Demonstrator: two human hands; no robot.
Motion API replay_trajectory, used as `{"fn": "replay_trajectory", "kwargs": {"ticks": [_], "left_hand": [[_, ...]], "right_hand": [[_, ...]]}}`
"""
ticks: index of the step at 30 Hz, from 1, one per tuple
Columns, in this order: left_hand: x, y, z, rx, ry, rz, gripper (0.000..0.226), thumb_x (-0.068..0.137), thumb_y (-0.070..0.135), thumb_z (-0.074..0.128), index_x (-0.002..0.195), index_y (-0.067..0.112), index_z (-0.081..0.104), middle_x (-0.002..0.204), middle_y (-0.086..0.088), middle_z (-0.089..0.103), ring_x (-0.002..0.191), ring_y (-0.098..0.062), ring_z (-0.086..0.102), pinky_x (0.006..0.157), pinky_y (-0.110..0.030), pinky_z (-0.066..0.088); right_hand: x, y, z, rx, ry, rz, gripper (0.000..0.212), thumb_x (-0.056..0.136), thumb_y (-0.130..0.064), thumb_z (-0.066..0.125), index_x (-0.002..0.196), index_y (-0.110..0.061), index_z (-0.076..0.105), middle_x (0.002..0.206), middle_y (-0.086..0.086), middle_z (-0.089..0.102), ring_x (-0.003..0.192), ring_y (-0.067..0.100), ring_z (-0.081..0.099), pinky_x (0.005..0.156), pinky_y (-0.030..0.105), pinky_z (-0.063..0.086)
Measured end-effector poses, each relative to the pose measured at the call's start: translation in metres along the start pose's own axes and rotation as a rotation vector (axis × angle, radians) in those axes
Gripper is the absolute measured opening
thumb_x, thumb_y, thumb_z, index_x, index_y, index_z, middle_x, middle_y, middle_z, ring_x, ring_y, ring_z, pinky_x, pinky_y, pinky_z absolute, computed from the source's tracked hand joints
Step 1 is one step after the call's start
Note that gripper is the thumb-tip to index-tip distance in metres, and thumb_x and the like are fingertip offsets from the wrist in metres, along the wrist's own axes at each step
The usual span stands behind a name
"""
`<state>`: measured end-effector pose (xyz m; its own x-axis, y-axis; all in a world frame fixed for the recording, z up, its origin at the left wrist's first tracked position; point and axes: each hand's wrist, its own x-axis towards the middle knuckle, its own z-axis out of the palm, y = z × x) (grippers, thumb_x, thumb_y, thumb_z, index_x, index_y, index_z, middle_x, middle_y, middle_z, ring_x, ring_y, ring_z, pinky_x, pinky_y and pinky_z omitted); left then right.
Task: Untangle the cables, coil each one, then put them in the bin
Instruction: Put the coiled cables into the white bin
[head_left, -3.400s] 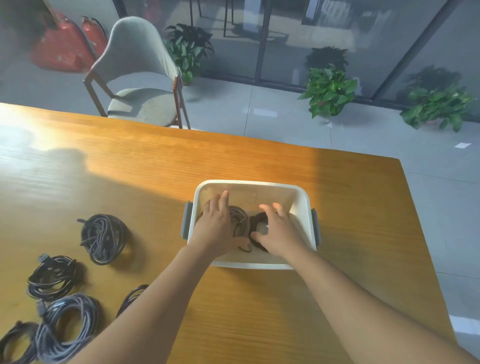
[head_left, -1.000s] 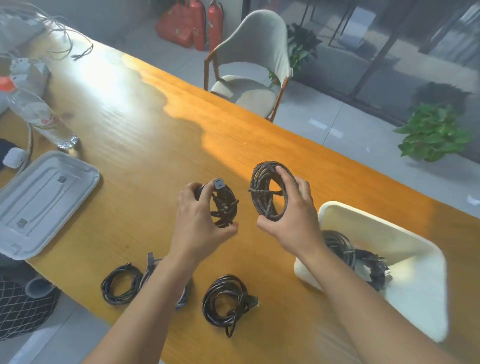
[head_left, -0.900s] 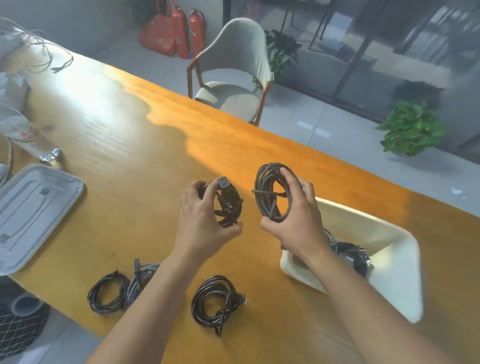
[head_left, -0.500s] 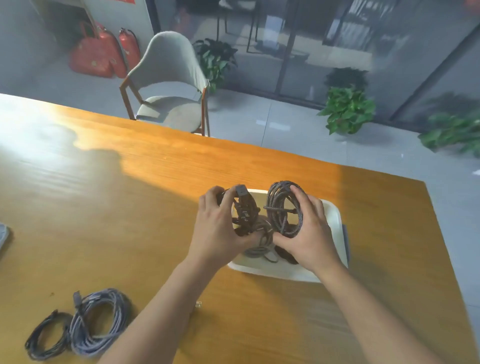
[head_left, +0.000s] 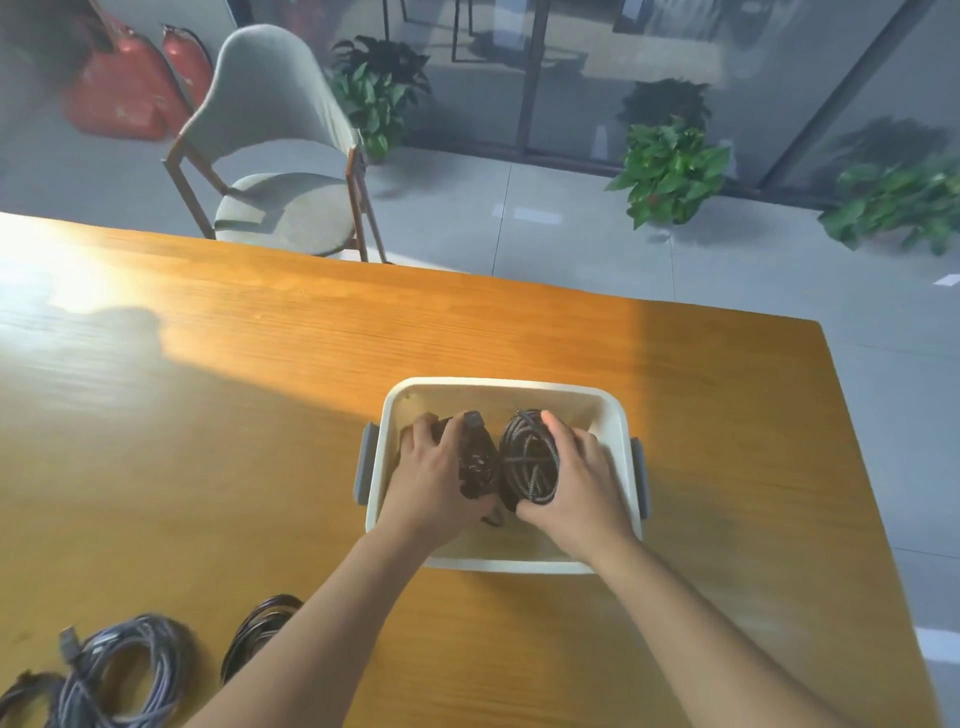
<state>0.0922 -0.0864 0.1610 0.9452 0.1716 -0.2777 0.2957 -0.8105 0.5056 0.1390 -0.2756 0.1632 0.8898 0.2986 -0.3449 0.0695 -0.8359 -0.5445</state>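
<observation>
Inside the white bin (head_left: 618, 431), the left hand (head_left: 434, 475) grips a dark coiled cable (head_left: 477, 462). Just beside it, the right hand (head_left: 582, 475) clasps a braided coiled cable (head_left: 527, 457); both sets of fingers are curled.

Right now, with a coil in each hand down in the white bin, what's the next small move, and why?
Probably let go: the left hand grips a dark coil and the right hand a braided coil, both already inside the bin. Then reach for the coils still on the table, such as the grey coil.
</observation>
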Motion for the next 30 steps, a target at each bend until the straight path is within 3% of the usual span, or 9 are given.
{"fn": "replay_trajectory", "kwargs": {"ticks": [4,8,12,17,21,26,30], "left_hand": [[0.007,-0.006,0.007,0.078,-0.109,-0.053,0.106,0.081,0.052,0.081,0.161,0.025,0.018,0.164,-0.014,0.017,0.151,-0.034,0.022,0.115,-0.042,0.037],[0.014,-0.01,0.019,0.167,-0.195,-0.102,0.112,0.086,0.058,0.075,0.165,0.021,0.004,0.169,-0.017,0.001,0.158,-0.034,0.005,0.122,-0.047,0.027],[0.017,-0.01,0.022,0.216,-0.192,-0.094,0.113,0.088,0.061,0.072,0.165,0.019,0.0,0.169,-0.018,-0.001,0.158,-0.034,-0.002,0.125,-0.046,0.02],[0.013,-0.009,0.018,0.208,-0.191,-0.06,0.115,0.088,0.068,0.067,0.165,0.015,-0.001,0.171,-0.017,-0.003,0.159,-0.034,-0.009,0.128,-0.047,0.008],[-0.001,-0.001,0.011,0.297,-0.103,0.011,0.112,0.093,0.072,0.054,0.164,0.009,-0.005,0.173,-0.012,-0.007,0.159,-0.03,-0.017,0.128,-0.05,-0.003],[-0.039,-0.004,-0.013,0.182,0.13,0.108,0.1,0.097,0.066,0.052,0.166,0.013,0.003,0.174,-0.009,-0.002,0.16,-0.024,-0.011,0.129,-0.041,-0.001],[-0.077,-0.026,-0.028,0.131,0.29,0.127,0.093,0.096,0.06,0.059,0.166,0.016,0.017,0.174,-0.007,0.011,0.161,-0.024,0.001,0.13,-0.043,0.008]], "right_hand": [[0.011,0.003,0.008,-0.127,-0.106,0.001,0.109,0.089,-0.038,0.077,0.164,-0.037,-0.002,0.165,0.004,0.011,0.154,0.027,0.013,0.122,0.043,0.033],[0.017,0.002,0.017,-0.261,-0.193,0.052,0.107,0.098,-0.047,0.068,0.163,-0.035,-0.016,0.169,0.009,-0.008,0.159,0.031,0.0,0.123,0.045,0.029],[0.019,0.0,0.015,-0.283,-0.191,0.06,0.111,0.095,-0.051,0.07,0.163,-0.036,-0.015,0.169,0.009,-0.005,0.158,0.03,0.003,0.121,0.046,0.034],[0.013,-0.002,0.007,-0.218,-0.188,0.043,0.107,0.093,-0.053,0.071,0.165,-0.037,-0.008,0.172,0.007,-0.005,0.16,0.028,-0.002,0.124,0.047,0.027],[0.002,-0.009,-0.005,-0.16,-0.054,-0.019,0.095,0.096,-0.058,0.065,0.165,-0.044,0.001,0.174,0.0,-0.002,0.16,0.026,0.002,0.124,0.044,0.024],[-0.016,-0.025,-0.011,0.026,0.039,-0.169,0.092,0.092,-0.055,0.071,0.162,-0.051,0.011,0.17,-0.014,0.009,0.156,0.017,0.019,0.122,0.039,0.029],[-0.028,-0.053,-0.007,0.077,0.037,-0.298,0.088,0.092,-0.056,0.071,0.16,-0.053,0.017,0.168,-0.02,0.016,0.154,0.008,0.025,0.122,0.038,0.031]]}}
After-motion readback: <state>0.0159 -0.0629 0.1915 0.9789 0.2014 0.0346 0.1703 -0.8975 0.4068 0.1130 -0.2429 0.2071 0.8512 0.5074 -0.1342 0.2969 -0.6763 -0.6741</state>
